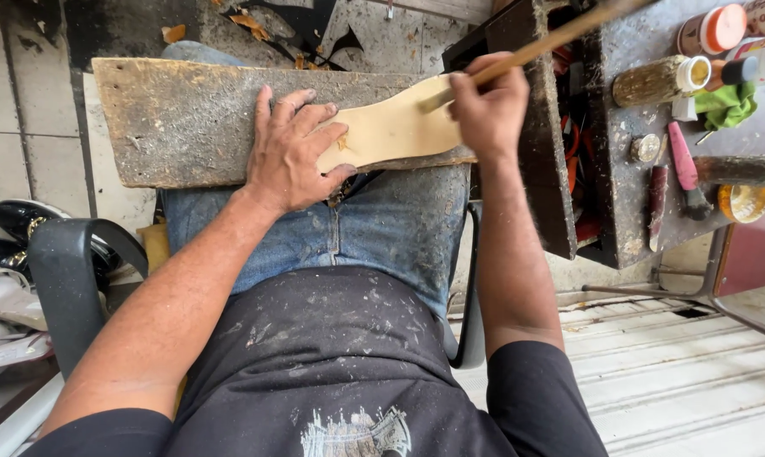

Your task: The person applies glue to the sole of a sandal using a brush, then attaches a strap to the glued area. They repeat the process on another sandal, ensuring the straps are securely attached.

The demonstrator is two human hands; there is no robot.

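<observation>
Pressing my left hand flat on the tan leather sole piece, fingers spread over its narrow end, I pin it to the worn wooden board lying across my lap. My right hand is closed around a long wooden-handled brush, its working end touching the wider part of the sole just beside my knuckles; the tip itself is partly hidden by my fist, so I cannot tell how much is loaded on it.

To do this stroke well, I judge the holding hand should bear straight down, so the piece cannot slide, and my fingertips should stay off the area being coated. The strokes ought to run along the sole, from the middle toward the edge, light and even, without flooding over onto the board. The sole overhangs the board's near edge slightly, so that side needs support. The cluttered bench with bottles and tools sits close on my right.
</observation>
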